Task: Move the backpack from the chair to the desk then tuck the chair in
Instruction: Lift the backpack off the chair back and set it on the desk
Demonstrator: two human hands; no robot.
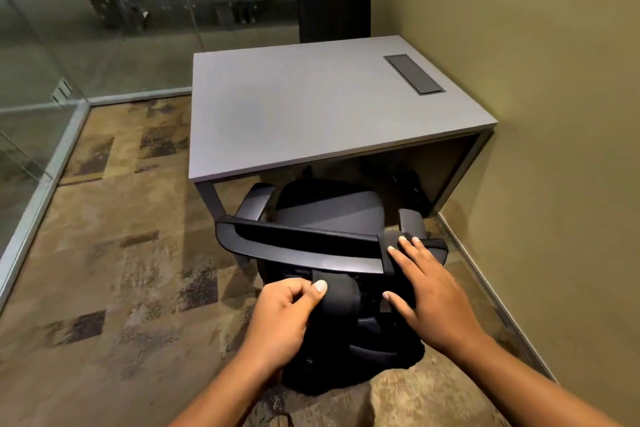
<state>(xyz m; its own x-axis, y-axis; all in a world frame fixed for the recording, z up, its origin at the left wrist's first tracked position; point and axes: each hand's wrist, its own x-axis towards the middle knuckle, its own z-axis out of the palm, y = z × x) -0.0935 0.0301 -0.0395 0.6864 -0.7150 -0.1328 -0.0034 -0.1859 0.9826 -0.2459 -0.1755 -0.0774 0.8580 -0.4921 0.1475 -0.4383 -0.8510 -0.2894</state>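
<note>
A black backpack (363,357) hangs behind the backrest of a black office chair (298,246), with its two shoulder straps looped over the backrest's top edge. My left hand (287,315) pinches the left strap between thumb and fingers. My right hand (426,284) lies over the right strap at the top right corner of the backrest, thumb on one side and fingers on the other. The chair faces the grey desk (311,97), and its seat stands just outside the desk's front edge.
A dark cable hatch (414,74) is set into the desk's far right. A second black chair (334,10) stands behind the desk. A green wall runs close on the right and glass partitions on the left. Patterned carpet covers the floor.
</note>
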